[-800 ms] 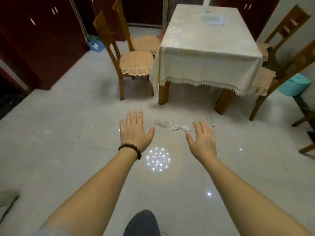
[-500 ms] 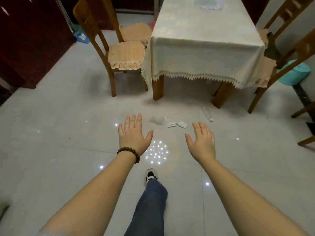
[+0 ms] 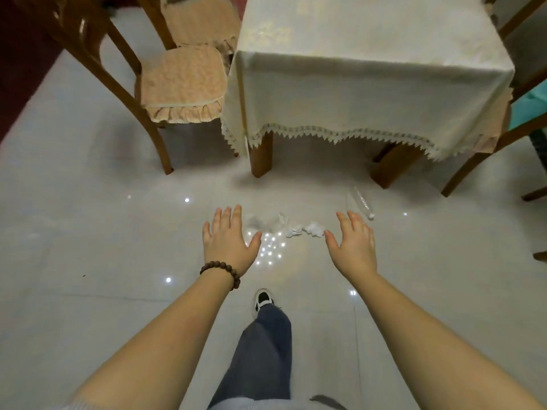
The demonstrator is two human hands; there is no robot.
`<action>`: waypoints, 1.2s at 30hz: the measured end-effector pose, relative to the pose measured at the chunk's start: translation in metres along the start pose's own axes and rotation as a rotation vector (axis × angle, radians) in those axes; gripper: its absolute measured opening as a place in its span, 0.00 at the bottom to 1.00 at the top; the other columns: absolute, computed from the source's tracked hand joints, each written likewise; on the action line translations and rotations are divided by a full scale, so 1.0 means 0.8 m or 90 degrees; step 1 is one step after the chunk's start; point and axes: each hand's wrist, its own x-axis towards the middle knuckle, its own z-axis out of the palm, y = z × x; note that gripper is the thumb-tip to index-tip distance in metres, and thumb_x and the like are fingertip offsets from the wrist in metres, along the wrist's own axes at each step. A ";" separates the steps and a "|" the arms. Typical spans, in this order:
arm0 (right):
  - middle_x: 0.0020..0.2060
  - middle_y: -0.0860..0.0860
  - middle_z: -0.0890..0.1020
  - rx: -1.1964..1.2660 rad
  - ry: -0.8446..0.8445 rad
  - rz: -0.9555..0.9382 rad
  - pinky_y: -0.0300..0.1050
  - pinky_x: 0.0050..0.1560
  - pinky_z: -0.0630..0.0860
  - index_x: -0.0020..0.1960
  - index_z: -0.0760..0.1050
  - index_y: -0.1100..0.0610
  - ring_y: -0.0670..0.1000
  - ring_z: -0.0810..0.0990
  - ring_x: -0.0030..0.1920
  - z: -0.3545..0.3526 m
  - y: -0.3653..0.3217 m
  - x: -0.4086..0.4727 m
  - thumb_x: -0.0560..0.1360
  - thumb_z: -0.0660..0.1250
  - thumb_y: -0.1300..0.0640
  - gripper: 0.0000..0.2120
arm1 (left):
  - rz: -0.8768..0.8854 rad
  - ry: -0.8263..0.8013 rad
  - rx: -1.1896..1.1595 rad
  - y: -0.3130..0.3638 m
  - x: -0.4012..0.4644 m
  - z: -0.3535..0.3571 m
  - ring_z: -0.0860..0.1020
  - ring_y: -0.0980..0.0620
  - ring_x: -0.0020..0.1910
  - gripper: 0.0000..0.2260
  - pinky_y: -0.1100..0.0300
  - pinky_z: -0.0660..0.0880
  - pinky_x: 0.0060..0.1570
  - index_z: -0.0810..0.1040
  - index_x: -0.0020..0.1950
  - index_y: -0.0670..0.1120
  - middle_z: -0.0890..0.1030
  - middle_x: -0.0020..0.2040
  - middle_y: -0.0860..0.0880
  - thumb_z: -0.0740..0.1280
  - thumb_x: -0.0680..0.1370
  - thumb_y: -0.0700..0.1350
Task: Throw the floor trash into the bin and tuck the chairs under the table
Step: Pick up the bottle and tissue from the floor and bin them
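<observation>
Cushioned chair (image 3: 180, 84) pulled out left of cloth-draped surface (image 3: 370, 84), crumpled white tissues (image 3: 305, 229) and clear plastic bottle (image 3: 361, 202) on floor before it, left hand (image 3: 229, 241) and right hand (image 3: 353, 245) splayed, holding nothing

You get a single head-worn view, looking forward and steeply down over both outstretched arms onto the floor (image 3: 88, 232), with the counter (image 3: 370, 84) near ahead, its far end cropped.

Glossy pale grey tiled floor (image 3: 88, 306). Lying on it near the table legs: a clear crumpled plastic wrapper (image 3: 260, 222), crumpled white tissue pieces (image 3: 307, 229) just right of it, and a clear plastic bottle (image 3: 360, 202) farther right.
</observation>
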 end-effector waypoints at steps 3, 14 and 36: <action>0.73 0.55 0.63 0.017 -0.012 0.013 0.56 0.73 0.54 0.72 0.62 0.54 0.56 0.57 0.73 0.004 -0.005 0.052 0.78 0.58 0.44 0.26 | -0.003 -0.029 0.001 0.007 0.050 0.006 0.48 0.47 0.77 0.32 0.45 0.47 0.75 0.49 0.77 0.49 0.54 0.78 0.47 0.54 0.78 0.62; 0.74 0.56 0.60 0.065 -0.141 0.025 0.53 0.74 0.50 0.73 0.61 0.56 0.55 0.53 0.75 0.094 0.044 0.195 0.78 0.59 0.47 0.26 | -0.064 -0.097 0.013 0.030 0.178 0.092 0.51 0.46 0.76 0.33 0.46 0.49 0.74 0.51 0.77 0.47 0.57 0.77 0.45 0.55 0.78 0.61; 0.77 0.50 0.52 0.036 -0.216 -0.051 0.53 0.73 0.55 0.74 0.57 0.48 0.53 0.50 0.76 0.666 0.275 0.418 0.75 0.60 0.40 0.31 | -0.209 -0.140 -0.058 -0.066 0.495 0.725 0.42 0.41 0.76 0.54 0.49 0.46 0.74 0.37 0.77 0.44 0.42 0.77 0.37 0.60 0.67 0.74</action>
